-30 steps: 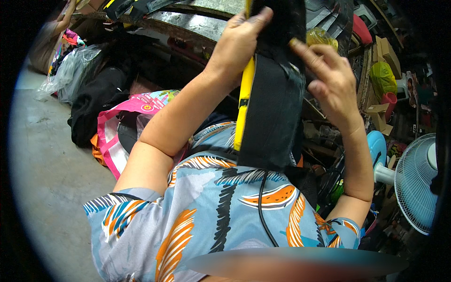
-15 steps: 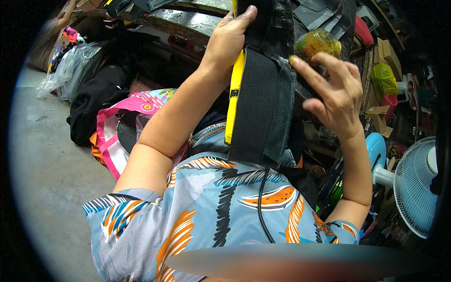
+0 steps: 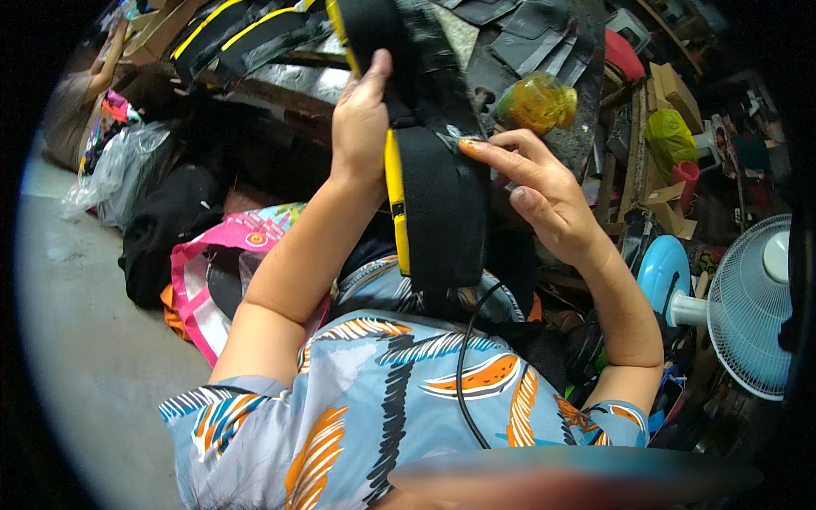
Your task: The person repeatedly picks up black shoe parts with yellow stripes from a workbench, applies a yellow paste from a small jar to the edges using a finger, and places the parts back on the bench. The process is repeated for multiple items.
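Observation:
A long black fabric piece with a yellow edge [image 3: 442, 212] stands lengthwise in front of me, its upper end cut off by the picture's top. My left hand [image 3: 360, 127] grips its left side, thumb on the front and fingers mostly hidden behind. On its right edge, a shiny wet-looking smear shows under the fingertip of my right hand [image 3: 548, 191]. That index finger is stretched out, its tip coated in something yellowish, and the other fingers are loosely bent with nothing held. Just beyond sits a clear jar with yellow-amber contents [image 3: 540, 104].
Similar black pieces with yellow edges [image 3: 246, 38] lie on the bench at the far left. Flat dark grey pieces [image 3: 535, 42] lie behind the jar. A white fan [image 3: 752, 306] stands at right, a pink-edged bag [image 3: 191, 289] at left. Another person's arm [image 3: 110, 55] shows far left.
The black piece and both hands have shifted left in the picture and a little lower. My right index fingertip now lies on the piece's right edge, bent less than before.

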`<move>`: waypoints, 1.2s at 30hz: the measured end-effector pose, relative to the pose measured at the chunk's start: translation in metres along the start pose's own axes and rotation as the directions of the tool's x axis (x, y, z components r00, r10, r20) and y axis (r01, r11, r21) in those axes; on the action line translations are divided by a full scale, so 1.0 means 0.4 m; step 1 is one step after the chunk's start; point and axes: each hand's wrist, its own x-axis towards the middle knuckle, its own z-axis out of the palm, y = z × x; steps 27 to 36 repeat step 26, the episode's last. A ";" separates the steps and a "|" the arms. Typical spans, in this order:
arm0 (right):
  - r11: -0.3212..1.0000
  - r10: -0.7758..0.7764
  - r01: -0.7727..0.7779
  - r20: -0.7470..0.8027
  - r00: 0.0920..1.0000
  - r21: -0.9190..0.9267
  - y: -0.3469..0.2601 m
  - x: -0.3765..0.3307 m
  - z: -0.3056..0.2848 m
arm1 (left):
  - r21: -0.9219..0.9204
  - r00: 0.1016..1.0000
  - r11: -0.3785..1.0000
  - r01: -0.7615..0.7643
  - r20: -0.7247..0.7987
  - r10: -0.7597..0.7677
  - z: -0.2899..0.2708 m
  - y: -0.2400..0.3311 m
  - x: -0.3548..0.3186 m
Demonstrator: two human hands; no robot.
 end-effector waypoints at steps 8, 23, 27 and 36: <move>0.914 0.242 -0.145 -0.224 0.944 0.378 -0.037 0.022 -0.022 | -0.386 0.784 0.751 0.536 0.559 -0.271 0.016 0.002 -0.046; 0.794 0.042 -0.158 -0.206 0.978 -0.587 0.061 0.040 -0.216 | 0.176 0.963 0.984 -0.039 0.268 -0.010 -0.014 0.048 -0.046; 0.683 0.090 -0.209 -0.203 0.975 -0.700 0.121 0.079 -0.240 | 0.248 0.966 0.969 0.011 0.247 -0.074 -0.014 0.042 -0.037; 0.683 0.090 -0.209 -0.203 0.975 -0.700 0.121 0.079 -0.240 | 0.248 0.966 0.969 0.011 0.247 -0.074 -0.014 0.042 -0.037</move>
